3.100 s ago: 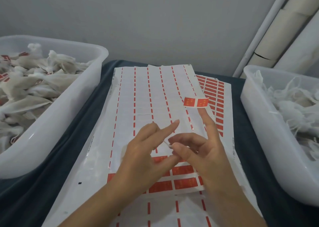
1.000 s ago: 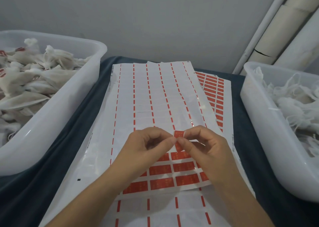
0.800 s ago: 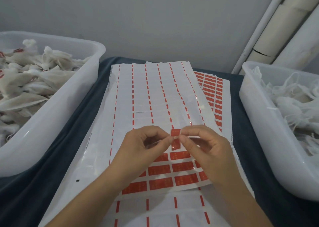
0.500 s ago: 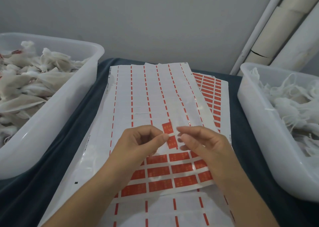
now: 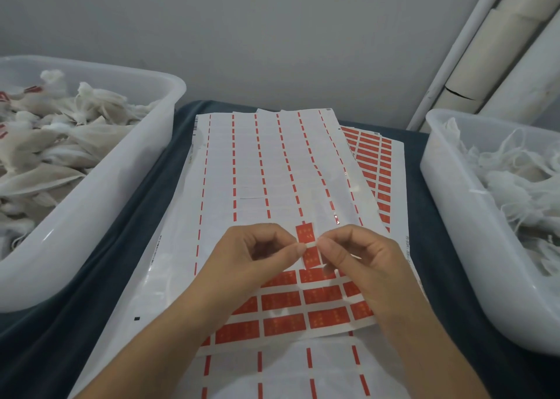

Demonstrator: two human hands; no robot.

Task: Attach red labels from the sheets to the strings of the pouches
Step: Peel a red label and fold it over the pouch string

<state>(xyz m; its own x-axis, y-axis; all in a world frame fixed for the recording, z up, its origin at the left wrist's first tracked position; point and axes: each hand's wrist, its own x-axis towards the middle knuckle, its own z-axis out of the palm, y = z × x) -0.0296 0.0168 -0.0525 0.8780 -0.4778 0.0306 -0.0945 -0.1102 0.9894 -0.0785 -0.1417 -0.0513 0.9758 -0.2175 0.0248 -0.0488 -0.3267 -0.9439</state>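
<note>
Folding a red label (image 5: 306,245) around a string appears to be the step in hand, judged from how both hands meet over the label sheet (image 5: 266,168). The left hand (image 5: 257,256) has its grip curled, thumb and forefinger pinched at the label's left edge; the right hand (image 5: 357,256) pinches at the label's right edge. The string itself is too thin to make out between the fingertips, and no pouch can be seen hanging from it.

The label stands upright just above the sheet's remaining red rows, nearer the sheet's near end. A second sheet (image 5: 375,162) with red labels lies partly under the first, at its right. Left of the sheet stands a white tub (image 5: 91,216) holding pouches, some with red tags; right of the sheet a second tub (image 5: 454,216) holds pouches with loose strings. The sheets rest on a dark-cloth tabletop (image 5: 145,216).

Next move, in my judgement: press the two halves of the label shut, edges squared, then drop the finished pouch in the left tub. Misaligned halves would leave adhesive exposed.
</note>
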